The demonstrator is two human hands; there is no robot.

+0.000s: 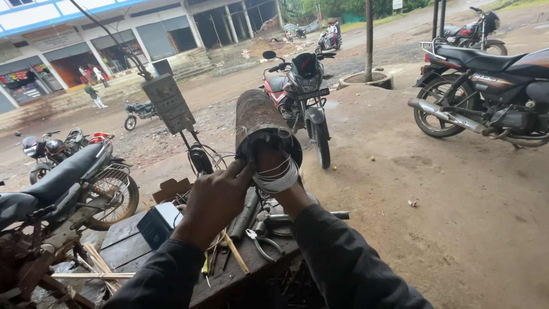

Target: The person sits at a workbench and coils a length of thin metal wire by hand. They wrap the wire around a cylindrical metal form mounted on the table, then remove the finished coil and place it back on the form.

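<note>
in the head view, a big rusty brown metal pipe (258,117) stands up at a tilt over the dark wooden work table (123,243), right in the middle. its top end points away and its near end is dark and open. the right hand (278,171) reaches into that open end, with a loop of silver wire (278,178) wrapped round it; its fingers are hidden, so i cannot tell how they sit. the left hand (214,200) touches the pipe's rim, fingers curled close together. silver pliers (260,240) lie on the table below.
</note>
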